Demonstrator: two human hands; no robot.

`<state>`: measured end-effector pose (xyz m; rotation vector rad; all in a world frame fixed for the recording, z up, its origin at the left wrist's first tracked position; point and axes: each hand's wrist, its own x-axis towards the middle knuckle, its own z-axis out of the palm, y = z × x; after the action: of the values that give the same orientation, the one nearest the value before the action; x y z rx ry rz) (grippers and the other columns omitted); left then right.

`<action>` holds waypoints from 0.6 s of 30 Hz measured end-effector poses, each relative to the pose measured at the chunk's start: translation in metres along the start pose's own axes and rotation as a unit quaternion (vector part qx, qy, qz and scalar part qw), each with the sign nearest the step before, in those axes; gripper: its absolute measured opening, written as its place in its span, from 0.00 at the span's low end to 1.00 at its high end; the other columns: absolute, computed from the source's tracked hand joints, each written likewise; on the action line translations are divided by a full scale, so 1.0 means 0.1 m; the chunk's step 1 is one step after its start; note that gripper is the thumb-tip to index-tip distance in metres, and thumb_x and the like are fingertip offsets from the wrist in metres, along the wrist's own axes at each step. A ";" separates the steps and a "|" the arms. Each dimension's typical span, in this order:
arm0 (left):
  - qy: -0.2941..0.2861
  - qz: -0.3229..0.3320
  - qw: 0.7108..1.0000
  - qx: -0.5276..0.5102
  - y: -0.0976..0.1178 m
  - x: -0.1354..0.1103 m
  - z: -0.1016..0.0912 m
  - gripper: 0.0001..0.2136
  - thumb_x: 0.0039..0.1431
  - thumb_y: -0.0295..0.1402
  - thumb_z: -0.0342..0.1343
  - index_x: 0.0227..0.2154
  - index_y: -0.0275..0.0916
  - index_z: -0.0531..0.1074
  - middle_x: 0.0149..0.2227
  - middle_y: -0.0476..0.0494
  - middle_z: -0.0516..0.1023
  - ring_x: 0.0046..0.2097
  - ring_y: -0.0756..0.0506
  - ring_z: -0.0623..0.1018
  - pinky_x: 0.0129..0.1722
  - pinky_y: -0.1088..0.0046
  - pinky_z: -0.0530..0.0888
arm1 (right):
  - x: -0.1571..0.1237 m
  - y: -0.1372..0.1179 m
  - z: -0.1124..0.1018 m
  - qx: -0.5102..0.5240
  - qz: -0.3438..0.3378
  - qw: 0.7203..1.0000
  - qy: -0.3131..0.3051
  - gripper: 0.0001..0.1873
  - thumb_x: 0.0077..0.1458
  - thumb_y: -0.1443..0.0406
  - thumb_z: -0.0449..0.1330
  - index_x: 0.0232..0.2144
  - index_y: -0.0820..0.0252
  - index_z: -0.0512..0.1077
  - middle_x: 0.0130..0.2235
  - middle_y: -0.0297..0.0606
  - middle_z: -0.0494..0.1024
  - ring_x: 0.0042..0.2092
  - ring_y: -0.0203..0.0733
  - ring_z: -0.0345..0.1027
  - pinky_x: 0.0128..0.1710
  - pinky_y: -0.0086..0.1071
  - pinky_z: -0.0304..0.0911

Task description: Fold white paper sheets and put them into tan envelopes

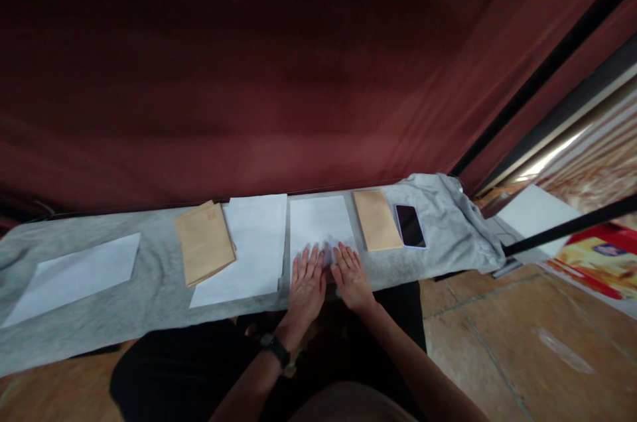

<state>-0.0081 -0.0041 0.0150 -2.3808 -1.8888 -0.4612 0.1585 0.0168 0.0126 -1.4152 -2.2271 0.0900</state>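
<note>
A white sheet of paper (321, 219) lies in front of me on the grey cloth. My left hand (307, 279) rests flat on its lower left part, fingers stretched out. On the lower right part lies my right hand (351, 276), also flat with its fingers extended. The two hands are close together, thumbs nearly meeting. Left of this sheet is a stack of white paper (259, 243), with brown envelopes (204, 243) partly over its left side. To the right sits a neat pile of brown envelopes (377, 219).
A phone (411, 226) with a dark screen lies right of the envelope pile. Another white sheet (84, 273) is at the far left. The grey cloth (154, 302) covers a long narrow surface, with a dark red curtain (279, 90) behind it. Black bars (537, 80) stand at right.
</note>
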 end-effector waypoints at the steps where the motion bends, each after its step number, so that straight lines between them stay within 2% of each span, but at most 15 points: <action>1: -0.012 0.008 1.000 -0.001 0.01 0.08 0.04 0.25 0.68 0.29 0.41 0.68 0.37 0.57 0.71 0.39 0.54 0.72 0.37 0.51 0.68 0.47 0.56 | 0.09 -0.04 0.05 0.010 0.002 1.000 -0.012 0.27 0.71 0.60 0.43 0.66 0.64 0.59 0.68 0.48 0.59 0.70 0.50 0.51 0.66 0.50 0.55; 5: -0.049 0.019 0.999 0.008 -0.03 0.26 0.16 0.26 0.67 0.29 0.43 0.67 0.34 0.58 0.70 0.33 0.56 0.71 0.37 0.53 0.68 0.47 0.56 | 0.39 -0.05 0.25 0.013 0.013 0.999 -0.041 0.25 0.70 0.61 0.45 0.64 0.63 0.64 0.67 0.47 0.64 0.69 0.49 0.54 0.66 0.49 0.54; 8: -0.041 0.015 0.999 0.019 -0.06 0.26 0.17 0.26 0.67 0.32 0.44 0.66 0.32 0.58 0.70 0.31 0.56 0.71 0.37 0.54 0.68 0.49 0.55 | 0.57 0.05 0.33 -0.015 0.012 0.999 -0.047 0.25 0.70 0.61 0.47 0.65 0.62 0.62 0.67 0.47 0.63 0.69 0.50 0.53 0.67 0.50 0.51; 11: -0.021 -0.016 0.999 0.032 -0.05 0.21 0.15 0.26 0.69 0.37 0.44 0.66 0.31 0.57 0.70 0.29 0.56 0.71 0.36 0.56 0.67 0.49 0.57 | 0.72 0.16 0.39 -0.044 0.035 0.998 -0.033 0.27 0.70 0.59 0.47 0.67 0.64 0.59 0.68 0.49 0.60 0.69 0.52 0.52 0.66 0.50 0.50; 15: -0.011 -0.046 0.998 0.031 -0.04 0.16 0.14 0.27 0.69 0.39 0.43 0.66 0.29 0.57 0.69 0.29 0.57 0.70 0.36 0.57 0.67 0.50 0.58 | 0.77 0.23 0.46 -0.070 0.080 0.994 -0.002 0.30 0.70 0.57 0.47 0.67 0.69 0.57 0.69 0.55 0.56 0.69 0.56 0.51 0.66 0.52 0.49; 18: -0.020 -0.057 0.998 0.020 -0.05 0.21 0.15 0.26 0.70 0.36 0.41 0.67 0.29 0.57 0.69 0.30 0.58 0.70 0.38 0.58 0.67 0.53 0.58 | 0.73 0.25 0.50 -0.077 0.079 0.994 0.011 0.31 0.70 0.57 0.46 0.68 0.71 0.55 0.69 0.57 0.55 0.70 0.56 0.49 0.66 0.52 0.48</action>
<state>-0.0058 0.0207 0.0055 -2.2836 -2.0376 -0.3810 0.1326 0.1020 -0.0120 -1.6644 -2.1405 -0.0450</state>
